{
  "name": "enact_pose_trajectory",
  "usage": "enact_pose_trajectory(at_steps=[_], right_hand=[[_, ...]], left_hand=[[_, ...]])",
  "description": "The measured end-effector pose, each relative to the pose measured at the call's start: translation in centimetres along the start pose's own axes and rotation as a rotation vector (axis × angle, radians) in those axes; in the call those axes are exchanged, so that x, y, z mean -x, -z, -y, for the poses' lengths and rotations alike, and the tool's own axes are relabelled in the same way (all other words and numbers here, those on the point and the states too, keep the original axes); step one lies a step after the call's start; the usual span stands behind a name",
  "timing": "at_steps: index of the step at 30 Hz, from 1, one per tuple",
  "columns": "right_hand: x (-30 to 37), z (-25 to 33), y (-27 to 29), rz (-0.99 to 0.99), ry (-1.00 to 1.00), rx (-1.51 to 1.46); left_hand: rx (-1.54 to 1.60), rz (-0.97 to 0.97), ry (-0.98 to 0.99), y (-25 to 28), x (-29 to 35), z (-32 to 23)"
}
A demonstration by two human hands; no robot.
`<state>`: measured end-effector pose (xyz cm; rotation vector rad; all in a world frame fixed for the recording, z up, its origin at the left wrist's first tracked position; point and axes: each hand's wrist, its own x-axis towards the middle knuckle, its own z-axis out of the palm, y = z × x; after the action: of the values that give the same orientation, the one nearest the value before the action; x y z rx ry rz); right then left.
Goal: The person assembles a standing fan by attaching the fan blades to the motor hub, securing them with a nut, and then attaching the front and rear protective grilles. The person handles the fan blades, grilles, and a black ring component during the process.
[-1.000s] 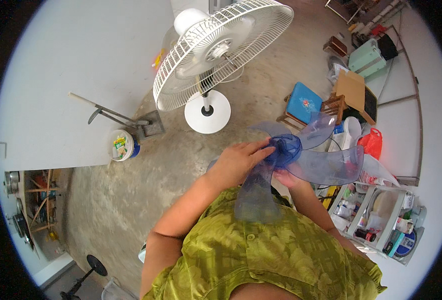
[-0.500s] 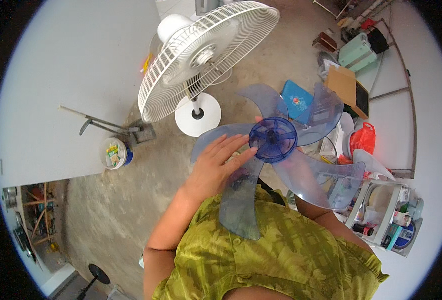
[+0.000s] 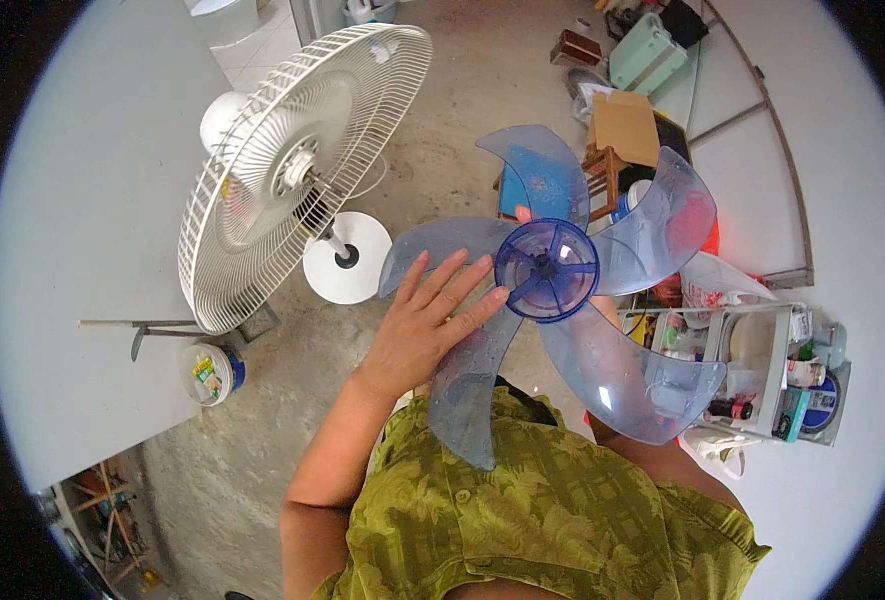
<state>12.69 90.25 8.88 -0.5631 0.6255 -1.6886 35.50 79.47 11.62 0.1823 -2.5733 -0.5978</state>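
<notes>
A translucent blue five-bladed fan blade (image 3: 546, 270) is in front of my chest, its ribbed hub facing up. My left hand (image 3: 413, 335) lies over it with fingers stretched and spread, fingertips on a blade and at the hub's left rim. My right hand (image 3: 524, 214) is mostly hidden beneath the blade and holds it from below; only a fingertip shows beyond the hub's far edge. To the far left, a white pedestal fan (image 3: 308, 165) stands with its rear grille and bare motor shaft showing, on a round white base (image 3: 348, 258).
At left, a white bucket (image 3: 213, 374) stands by the wall near a long-handled tool (image 3: 163, 328). A shelf rack (image 3: 763, 345) full of small goods is close on my right. Beyond the blade are a blue stool (image 3: 528, 183), a cardboard box (image 3: 623, 127) and a green case (image 3: 648, 55).
The view has swung right, so the pedestal fan and bucket appear farther left. The fan blade stays in front of me, and my left fingers are spread wider on it.
</notes>
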Motion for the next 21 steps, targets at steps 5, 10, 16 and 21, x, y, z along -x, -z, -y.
enact_pose_trajectory(at_steps=[5, 10, 16, 21], right_hand=[[2.0, -0.9, 2.7, -0.059, -0.017, -0.170], [3.3, -1.6, 1.8, 0.029, 0.030, -0.051], [2.3, -2.4, 1.8, -0.112, -0.158, -0.391], [0.4, -3.3, 0.9, -0.082, -0.276, -0.236]], left_hand=[[0.151, 0.083, 0.015, -1.6, -1.2, -0.2], [0.154, 0.120, 0.007, -2.6, -0.7, 0.3], [0.219, 0.065, 0.080, -2.6, 1.0, 0.8], [0.207, -0.003, 0.162, -1.8, 2.7, 1.3]])
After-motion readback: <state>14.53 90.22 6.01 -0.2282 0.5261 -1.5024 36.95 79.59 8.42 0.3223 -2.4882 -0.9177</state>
